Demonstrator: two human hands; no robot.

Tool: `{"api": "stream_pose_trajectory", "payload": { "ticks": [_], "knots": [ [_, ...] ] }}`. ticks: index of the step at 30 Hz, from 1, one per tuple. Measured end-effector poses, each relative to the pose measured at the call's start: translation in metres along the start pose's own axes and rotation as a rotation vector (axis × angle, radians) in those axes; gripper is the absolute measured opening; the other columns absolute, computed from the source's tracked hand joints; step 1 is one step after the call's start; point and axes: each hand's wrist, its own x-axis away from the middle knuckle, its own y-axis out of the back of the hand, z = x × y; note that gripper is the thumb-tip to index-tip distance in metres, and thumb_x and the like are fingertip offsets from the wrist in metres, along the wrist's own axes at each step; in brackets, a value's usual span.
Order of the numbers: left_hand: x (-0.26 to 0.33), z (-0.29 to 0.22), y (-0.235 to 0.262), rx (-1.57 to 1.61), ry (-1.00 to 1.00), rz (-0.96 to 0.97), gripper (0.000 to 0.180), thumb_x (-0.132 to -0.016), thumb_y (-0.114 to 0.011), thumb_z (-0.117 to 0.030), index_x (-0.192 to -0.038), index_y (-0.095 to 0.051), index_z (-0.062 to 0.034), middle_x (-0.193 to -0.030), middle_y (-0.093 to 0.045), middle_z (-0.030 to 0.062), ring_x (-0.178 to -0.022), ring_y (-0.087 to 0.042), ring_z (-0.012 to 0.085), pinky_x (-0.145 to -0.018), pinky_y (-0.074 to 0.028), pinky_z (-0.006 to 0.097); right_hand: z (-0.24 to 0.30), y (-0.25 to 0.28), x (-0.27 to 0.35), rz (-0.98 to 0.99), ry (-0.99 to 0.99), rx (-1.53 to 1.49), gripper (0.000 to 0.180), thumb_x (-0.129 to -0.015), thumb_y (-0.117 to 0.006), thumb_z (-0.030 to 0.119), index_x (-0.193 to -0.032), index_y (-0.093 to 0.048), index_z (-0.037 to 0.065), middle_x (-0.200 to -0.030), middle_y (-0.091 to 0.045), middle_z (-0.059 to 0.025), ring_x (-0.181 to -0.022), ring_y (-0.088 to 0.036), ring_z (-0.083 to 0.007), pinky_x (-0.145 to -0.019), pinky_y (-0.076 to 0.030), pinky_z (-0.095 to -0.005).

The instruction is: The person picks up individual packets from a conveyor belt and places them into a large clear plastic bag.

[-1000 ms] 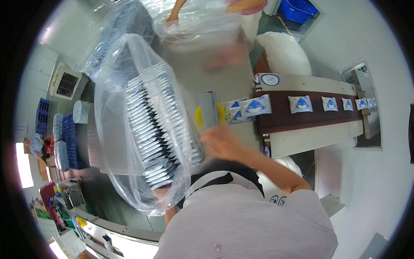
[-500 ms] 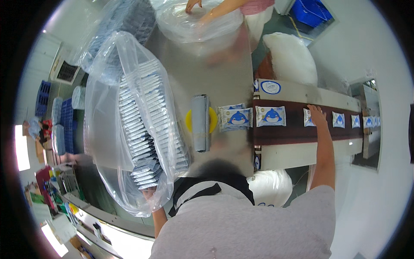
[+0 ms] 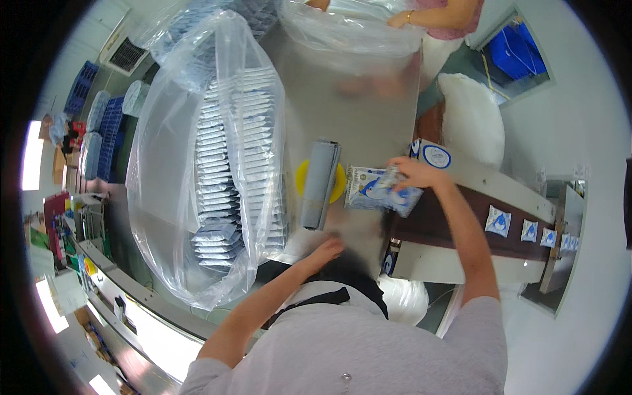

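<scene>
Smooth, reflective tabletop (image 3: pixel 355 122) spans the centre of the head view. Right of centre, the right hand (image 3: pixel 416 172) grips a crinkly, glossy packet (image 3: pixel 408 201), slanting toward lower right, beside flat packets (image 3: pixel 361 187) lying lengthwise left-to-right. Lower centre, the blurred left hand (image 3: pixel 327 249): cannot tell its grip.

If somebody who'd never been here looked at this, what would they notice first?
Probably the huge see-through bag on the left, with long rows of shiny packets inside. Next might be the right hand, holding a blue-and-white packet at the left end of the dark red belt. Then there's the grey roll lying across a bright yellow round thing on the metal table.
</scene>
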Motion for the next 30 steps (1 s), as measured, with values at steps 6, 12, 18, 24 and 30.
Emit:
{"api": "stream_pose_trajectory", "payload": {
  "ticks": [6,12,18,24,30],
  "knots": [
    [-0.087,-0.066,-0.087,0.877,0.009,-0.067,0.056,-0.083,-0.063,-0.040,-0.126,-0.042,-0.0085,-0.123,-0.047,0.0080,-0.115,-0.044,0.0237,-0.098,-0.036,0.040,0.022,-0.048,-0.069,0.228,-0.379,0.054,0.114,-0.052,-0.081,0.051,-0.133,-0.025,-0.006,-0.129,-0.041,-0.0296,-0.121,-0.042,-0.0350,-0.100,-0.035,-0.0356],
    [-0.069,-0.051,-0.083,0.950,-0.142,0.042,0.050,-0.082,-0.064,-0.039,-0.121,-0.045,-0.0129,-0.117,-0.051,0.0050,-0.110,-0.047,0.0227,-0.093,-0.040,0.038,0.063,-0.098,-0.026,0.002,-0.427,-0.465,0.115,-0.047,-0.081,0.050,-0.129,-0.027,-0.011,-0.118,-0.048,-0.0304,-0.111,-0.051,-0.0346,-0.094,-0.040,-0.0336],
    [0.063,-0.117,-0.083,0.318,-0.283,0.089,0.050,-0.084,-0.064,-0.027,-0.126,-0.044,-0.0090,-0.129,-0.045,0.0078,-0.117,-0.046,0.0252,-0.095,-0.040,0.036,0.128,-0.092,0.040,-0.286,-0.363,-1.241,0.073,-0.060,-0.076,0.012,-0.125,-0.043,0.003,-0.114,-0.055,-0.0066,-0.102,-0.055,-0.0189,-0.090,-0.044,-0.0333],
    [0.288,-0.241,-0.011,-1.084,-1.003,-0.733,0.076,-0.065,-0.076,-0.023,-0.132,-0.043,-0.0099,-0.138,-0.035,0.0157,-0.128,-0.032,0.0364,-0.105,-0.024,0.052,0.228,-0.066,-0.008,-0.581,0.353,-1.771,0.065,-0.072,-0.066,0.015,-0.132,-0.040,0.007,-0.121,-0.053,-0.0076,-0.107,-0.054,-0.0208,-0.089,-0.045,-0.0376],
    [0.332,-0.192,0.100,-1.256,-0.062,-1.498,0.095,-0.066,-0.071,-0.007,-0.143,-0.018,-0.0237,-0.126,-0.048,0.0173,-0.079,-0.061,0.0350,-0.071,-0.051,0.040,0.368,0.012,-0.117,-0.240,0.065,-1.163,0.057,-0.065,-0.077,0.013,-0.114,-0.049,0.005,-0.101,-0.057,-0.0047,-0.085,-0.057,-0.0135,-0.074,-0.048,-0.0305]
  ]
}}
